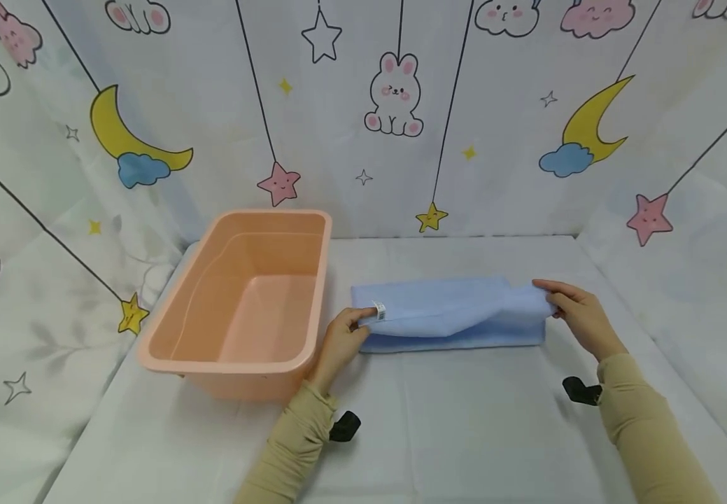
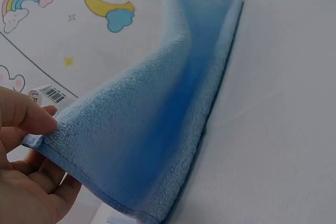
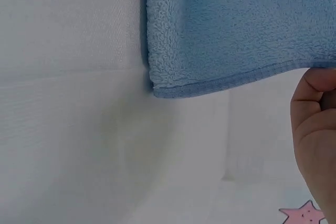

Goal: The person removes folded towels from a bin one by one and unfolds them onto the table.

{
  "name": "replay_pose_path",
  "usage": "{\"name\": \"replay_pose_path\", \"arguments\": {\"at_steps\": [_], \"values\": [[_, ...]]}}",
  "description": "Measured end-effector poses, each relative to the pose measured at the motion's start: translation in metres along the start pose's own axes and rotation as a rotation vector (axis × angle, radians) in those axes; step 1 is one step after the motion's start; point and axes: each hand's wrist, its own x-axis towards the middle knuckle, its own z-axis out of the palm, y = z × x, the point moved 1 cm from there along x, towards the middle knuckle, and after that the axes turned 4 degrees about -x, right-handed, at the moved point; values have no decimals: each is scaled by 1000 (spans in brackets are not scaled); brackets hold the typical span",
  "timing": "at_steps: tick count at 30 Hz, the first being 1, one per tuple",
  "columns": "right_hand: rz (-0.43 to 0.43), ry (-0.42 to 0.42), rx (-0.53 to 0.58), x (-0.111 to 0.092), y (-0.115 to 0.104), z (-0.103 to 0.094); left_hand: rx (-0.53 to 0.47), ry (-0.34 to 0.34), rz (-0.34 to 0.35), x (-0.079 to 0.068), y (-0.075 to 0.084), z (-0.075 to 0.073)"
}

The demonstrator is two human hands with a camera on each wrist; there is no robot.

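Note:
A light blue towel (image 1: 439,308) lies folded lengthwise on the white table, its upper layer lifted along the near side. At its left end my left hand (image 1: 343,343) pinches the edge between thumb and fingers, close to a white label (image 1: 380,311). My right hand (image 1: 580,315) grips the right end of that layer. The left wrist view shows the terry pile of the towel (image 2: 126,119) and a hollow between the layers. In the right wrist view the hand (image 3: 317,129) is partly cut off, holding the hemmed edge.
An orange plastic basin (image 1: 227,367) stands on the table to the left, just beside my left hand and forearm. Printed curtain fabric (image 1: 338,140) rises behind the table and along both sides. White cloth covers the tabletop (image 1: 464,427).

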Motion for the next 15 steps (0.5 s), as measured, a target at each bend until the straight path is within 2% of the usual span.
{"name": "replay_pose_path", "arguments": {"at_steps": [4, 8, 11, 15], "values": [[44, -44, 181, -22, -2, -4, -105, -32, -122, -11, 5, -1], [26, -85, 377, -48, 3, -3, -205, -79, -218, -25, 2, -3], [15, -118, 339, -68, 10, -2, -267, -142, -264, -37, -2, -7], [73, -135, 128, -91, 18, 0, -309, -244, -313, -53, -6, -11]]}}
